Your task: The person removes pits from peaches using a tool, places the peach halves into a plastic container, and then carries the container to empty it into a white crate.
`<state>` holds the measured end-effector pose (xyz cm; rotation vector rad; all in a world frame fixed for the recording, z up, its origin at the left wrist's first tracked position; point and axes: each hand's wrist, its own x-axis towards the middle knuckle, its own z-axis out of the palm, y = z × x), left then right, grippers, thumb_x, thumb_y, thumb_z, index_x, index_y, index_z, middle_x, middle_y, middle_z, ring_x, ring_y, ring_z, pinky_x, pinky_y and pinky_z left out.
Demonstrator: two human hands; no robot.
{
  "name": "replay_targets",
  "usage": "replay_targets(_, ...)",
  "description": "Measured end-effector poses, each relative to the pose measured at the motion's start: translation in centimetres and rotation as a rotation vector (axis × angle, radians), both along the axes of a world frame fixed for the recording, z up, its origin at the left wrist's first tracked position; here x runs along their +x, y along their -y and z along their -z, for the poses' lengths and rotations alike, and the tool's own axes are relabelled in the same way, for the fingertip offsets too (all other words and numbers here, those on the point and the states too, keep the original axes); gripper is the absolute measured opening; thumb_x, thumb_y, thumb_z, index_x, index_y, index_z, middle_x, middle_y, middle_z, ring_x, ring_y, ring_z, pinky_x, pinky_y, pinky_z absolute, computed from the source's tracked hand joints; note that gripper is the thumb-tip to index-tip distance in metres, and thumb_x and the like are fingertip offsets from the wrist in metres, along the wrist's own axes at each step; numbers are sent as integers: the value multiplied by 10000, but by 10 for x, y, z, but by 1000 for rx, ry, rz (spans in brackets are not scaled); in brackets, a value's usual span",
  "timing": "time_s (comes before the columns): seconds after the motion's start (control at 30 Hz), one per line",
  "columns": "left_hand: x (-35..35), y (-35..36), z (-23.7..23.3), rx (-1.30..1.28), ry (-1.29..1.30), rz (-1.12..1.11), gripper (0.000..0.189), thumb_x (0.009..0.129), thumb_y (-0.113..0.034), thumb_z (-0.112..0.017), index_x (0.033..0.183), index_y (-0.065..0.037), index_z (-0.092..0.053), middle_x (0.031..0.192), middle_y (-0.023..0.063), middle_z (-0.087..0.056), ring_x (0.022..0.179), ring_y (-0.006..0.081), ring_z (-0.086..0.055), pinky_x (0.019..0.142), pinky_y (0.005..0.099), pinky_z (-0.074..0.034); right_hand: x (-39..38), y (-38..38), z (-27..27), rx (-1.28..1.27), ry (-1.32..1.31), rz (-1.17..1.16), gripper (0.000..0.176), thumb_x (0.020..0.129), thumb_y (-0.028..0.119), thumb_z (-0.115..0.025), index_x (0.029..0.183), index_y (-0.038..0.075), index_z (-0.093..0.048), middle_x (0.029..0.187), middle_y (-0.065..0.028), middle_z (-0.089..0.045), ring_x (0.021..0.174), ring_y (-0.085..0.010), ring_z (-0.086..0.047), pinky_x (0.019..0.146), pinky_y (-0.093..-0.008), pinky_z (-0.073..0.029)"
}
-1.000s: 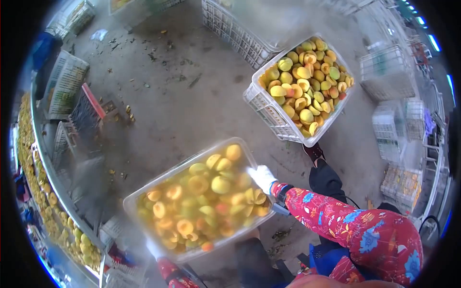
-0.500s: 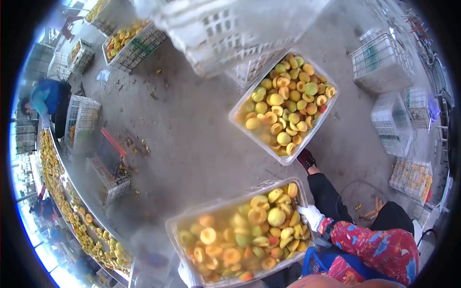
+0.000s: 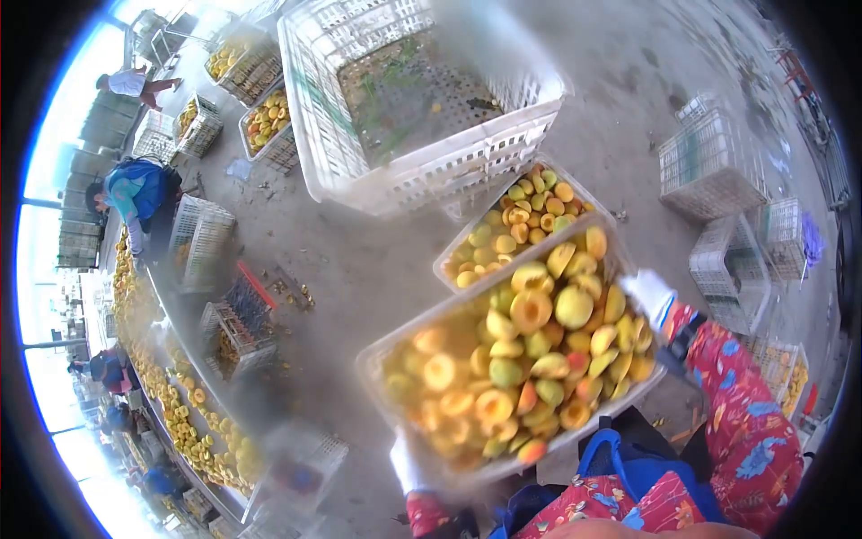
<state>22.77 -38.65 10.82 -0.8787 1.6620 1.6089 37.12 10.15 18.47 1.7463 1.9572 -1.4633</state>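
Observation:
A pale plastic crate [image 3: 368, 364] full of halved yellow-orange fruit [image 3: 530, 310], which look like apricots or peaches, is held up in front of me. My right hand [image 3: 648, 295], in a white glove, is closed on its right end. At the lower left, my left hand [image 3: 404, 463], also gloved in white, grips the other end; its fingers are partly hidden. Behind the held crate, and partly covered by it, stands another crate of halved fruit [image 3: 548, 202]. A large white crate [image 3: 431, 148] with perforated walls is close by at the top.
A long conveyor or sorting table with halved fruit [image 3: 184, 400] runs along the left. A person in blue [image 3: 148, 189] bends over its far end. Crates of fruit [image 3: 268, 121] stand at the back left, and stacked white crates [image 3: 714, 171] at the right.
The held crate has risen and moved right with both hands, and now overlaps the crate behind it. My view has shifted, showing the inside of the large white crate.

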Motion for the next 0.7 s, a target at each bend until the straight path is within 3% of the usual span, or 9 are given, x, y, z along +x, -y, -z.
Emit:
replay_targets(0.17, -9, -119, 27, 215, 46, 4, 419, 1043, -465, -551, 995, -66, -670, 793, 16, -633, 670, 140, -600, 607, 284, -510, -45, -166, 1, 140, -104, -211, 252, 934, 301, -671, 953, 53, -707, 687, 2, -650, 517, -108, -558, 447, -292, -414)
replay_targets(0.23, -9, -155, 30, 252, 54, -5, 406, 1043, -433, -546, 1017, -49, -676, 807, 23, -644, 688, 148, -600, 628, 304, -512, -64, -221, 32, 70, -179, -211, 325, 930, 307, -703, 1058, 9, -704, 808, -27, -703, 660, -139, -639, 584, -295, -503)
replay_targets(0.4, -22, -207, 75, 0, -167, 194, 432, 1048, -442, -519, 1023, -38, -670, 839, 33, -646, 716, 159, -602, 653, 314, -513, -103, -305, 112, 249, -93, -356, 423, 922, 373, -713, 1112, -4, -700, 937, -81, -731, 814, -188, -678, 738, -324, -537)
replay_targets(0.47, -22, -197, 75, -21, -94, 205, 419, 1046, -419, -501, 1055, -34, -668, 889, 48, -658, 776, 168, -606, 705, 317, -509, -101, -277, 75, -15, -119, -263, 529, 914, 462, -693, 1147, -12, -699, 990, -132, -734, 890, -222, -667, 808, -355, -517)
replay_targets(0.5, -25, -198, 81, 2, -49, 155, 405, 1044, -390, -490, 1082, -30, -669, 923, 58, -670, 818, 174, -609, 744, 324, -507, -116, -263, 59, 37, 3, -265, 508, 909, 458, -683, 1151, 12, -701, 999, -207, -728, 917, -338, -691, 853, -414, -524)
replay_targets(0.57, -32, -205, 75, -35, -42, 104, 390, 1036, -354, -481, 1169, -29, -650, 1085, 98, -672, 933, 228, -621, 820, 356, -503, -131, -250, 39, 511, 188, -462, 464, 908, 417, -681, 1153, 23, -702, 1023, -221, -715, 948, -397, -673, 874, -444, -522)
replay_targets(0.63, -35, -238, 37, -696, -384, 233, 359, 1000, -320, -545, 1188, -28, -637, 1151, 128, -642, 1020, 275, -607, 859, 394, -496, -136, -214, 19, 1010, 260, -460, 399, 907, 299, -673, 1212, 41, -669, 1147, -211, -677, 1048, -433, -639, 934, -464, -512)
replay_targets(0.67, -44, -258, 13, -1022, -557, 291, 354, 982, -303, -577, 1198, -27, -630, 1184, 143, -628, 1063, 298, -600, 878, 413, -492, -138, -194, 9, 1037, 127, -544, 418, 901, 289, -674, 1239, 45, -650, 1197, -203, -656, 1095, -423, -620, 960, -462, -499)
replay_targets(0.7, -58, -275, -17, -762, -589, 292, 424, 891, -248, -676, 1244, -22, -615, 1256, 181, -572, 1180, 349, -548, 967, 482, -456, -141, -176, -2, 1065, -8, -634, 440, 894, 279, -675, 1267, 50, -631, 1248, -194, -635, 1143, -413, -602, 986, -460, -485)
